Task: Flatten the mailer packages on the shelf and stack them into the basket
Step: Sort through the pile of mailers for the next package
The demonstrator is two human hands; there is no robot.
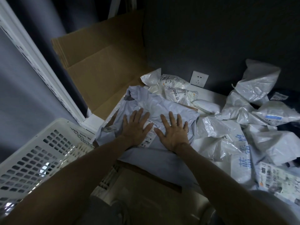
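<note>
- The left hand (134, 127) and the right hand (174, 133) lie flat, side by side, on a pale blue-grey plastic mailer bag (164, 105).
- The fingers of both hands are straight and spread wide. They press down and hold nothing.
- The bag lies at the front left part of the white shelf (211, 94). Its white paper label (148, 135) shows between the two hands.
- The far end of this bag looks bumpy and wrinkled. I think the hands should slide from the middle out to the far end and the sides, so the air gets pushed out.
- Go slowly. The plastic looks slippery, and the bag could slide off the front of the shelf.
- The white plastic basket with many holes (32, 159) is close by on the left, so the flat bag only needs a short trip over. I cannot tell what is inside it.
- Keep the bag level when lifting it, or it may fold again.
- A pile of crumpled white plastic mailer bags (243, 111) waits on the right. None of them look flat, so there seems to be a lot left to do.
</note>
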